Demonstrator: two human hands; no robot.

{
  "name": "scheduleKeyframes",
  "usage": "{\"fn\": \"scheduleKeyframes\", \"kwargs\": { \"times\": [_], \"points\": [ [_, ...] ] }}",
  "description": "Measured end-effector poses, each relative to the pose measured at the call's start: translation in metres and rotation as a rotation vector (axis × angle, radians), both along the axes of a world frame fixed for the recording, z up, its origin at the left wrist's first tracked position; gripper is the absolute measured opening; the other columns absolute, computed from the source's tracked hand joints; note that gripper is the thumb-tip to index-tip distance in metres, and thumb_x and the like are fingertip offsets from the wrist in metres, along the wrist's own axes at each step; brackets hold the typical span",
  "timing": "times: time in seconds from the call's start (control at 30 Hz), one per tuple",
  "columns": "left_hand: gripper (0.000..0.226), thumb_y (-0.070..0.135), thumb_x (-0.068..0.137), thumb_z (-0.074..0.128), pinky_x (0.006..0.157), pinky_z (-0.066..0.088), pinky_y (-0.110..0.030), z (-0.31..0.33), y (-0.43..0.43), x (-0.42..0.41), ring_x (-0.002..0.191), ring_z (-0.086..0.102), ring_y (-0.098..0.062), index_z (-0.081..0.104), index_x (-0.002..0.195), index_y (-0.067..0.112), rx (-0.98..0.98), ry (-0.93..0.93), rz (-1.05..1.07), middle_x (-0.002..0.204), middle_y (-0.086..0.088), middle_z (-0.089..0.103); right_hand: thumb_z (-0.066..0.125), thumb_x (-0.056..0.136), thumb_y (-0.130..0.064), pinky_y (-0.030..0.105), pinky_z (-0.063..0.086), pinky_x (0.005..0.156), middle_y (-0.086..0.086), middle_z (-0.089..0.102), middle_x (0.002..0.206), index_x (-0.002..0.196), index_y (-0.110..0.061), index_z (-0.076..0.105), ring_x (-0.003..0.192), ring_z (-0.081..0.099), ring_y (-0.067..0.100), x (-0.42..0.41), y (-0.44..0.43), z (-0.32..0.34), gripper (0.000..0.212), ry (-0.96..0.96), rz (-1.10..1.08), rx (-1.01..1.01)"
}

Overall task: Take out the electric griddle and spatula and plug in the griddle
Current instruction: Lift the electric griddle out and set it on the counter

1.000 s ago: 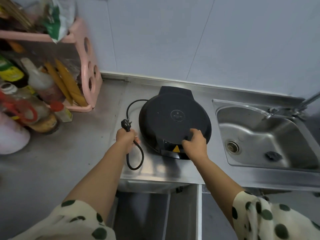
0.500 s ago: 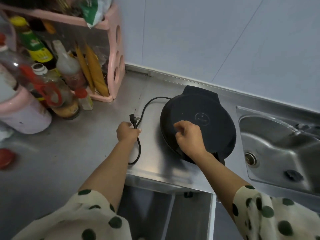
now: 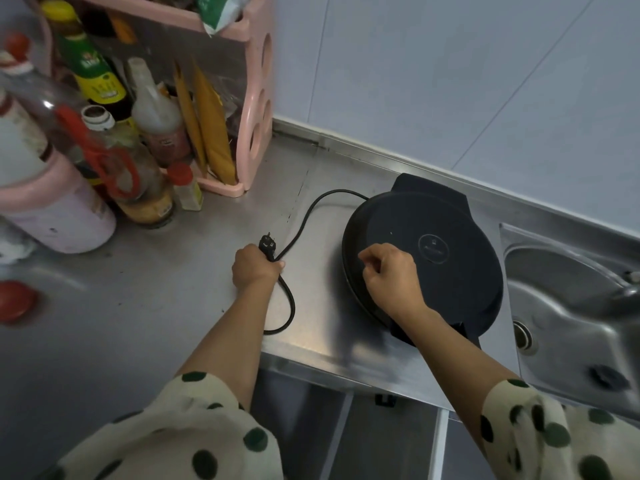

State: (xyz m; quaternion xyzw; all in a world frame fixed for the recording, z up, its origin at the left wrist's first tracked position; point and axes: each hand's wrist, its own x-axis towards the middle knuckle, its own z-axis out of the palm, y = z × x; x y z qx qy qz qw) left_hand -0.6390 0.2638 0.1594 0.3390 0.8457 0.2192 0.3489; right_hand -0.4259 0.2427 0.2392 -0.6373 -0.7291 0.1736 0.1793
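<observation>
Griddle (image 3: 429,258) sits on counter (image 3: 173,306), left of sink (image 3: 571,306). Right hand (image 3: 391,278) has slid from its front onto the lid, fingers curled. Left hand (image 3: 254,268) still pinches plug (image 3: 268,244) — unplugged; spatula unseen.

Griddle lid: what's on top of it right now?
Only the right hand, loosely curled, over the lid's left part on the closed electric griddle. No spatula lies there. The lid under the hand is hidden. The left hand holds the plug beside it.
</observation>
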Motion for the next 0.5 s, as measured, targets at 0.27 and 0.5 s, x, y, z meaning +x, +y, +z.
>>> {"fn": "scheduleKeyframes", "kwargs": {
  "times": [0.27, 0.5],
  "points": [
    [0.065, 0.032, 0.071, 0.081, 0.096, 0.048, -0.044, 0.011, -0.004, 0.005, 0.118, 0.052, -0.035, 0.052, 0.120, 0.001, 0.078, 0.085, 0.008, 0.126, -0.018, 0.054, 0.052, 0.084, -0.001, 0.034, 0.052, 0.078, 0.008, 0.067, 0.100, 0.103, -0.009, 0.072, 0.090, 0.062, 0.024, -0.003, -0.004, 0.009, 0.030, 0.003, 0.019, 0.016],
    [0.029, 0.024, 0.078, 0.077, 0.074, 0.046, -0.033, 0.043, -0.018, 0.030, 0.090, 0.060, -0.027, 0.059, 0.094, 0.007, 0.300, 0.089, -0.048, 0.103, -0.012, 0.064, 0.051, 0.086, -0.003, 0.035, 0.054, 0.079, 0.008, 0.067, 0.104, 0.104, -0.010, 0.072, 0.093, 0.062, 0.024, 0.011, -0.023, 0.032, 0.029, 0.017, 0.008, 0.027]
  ]
}}
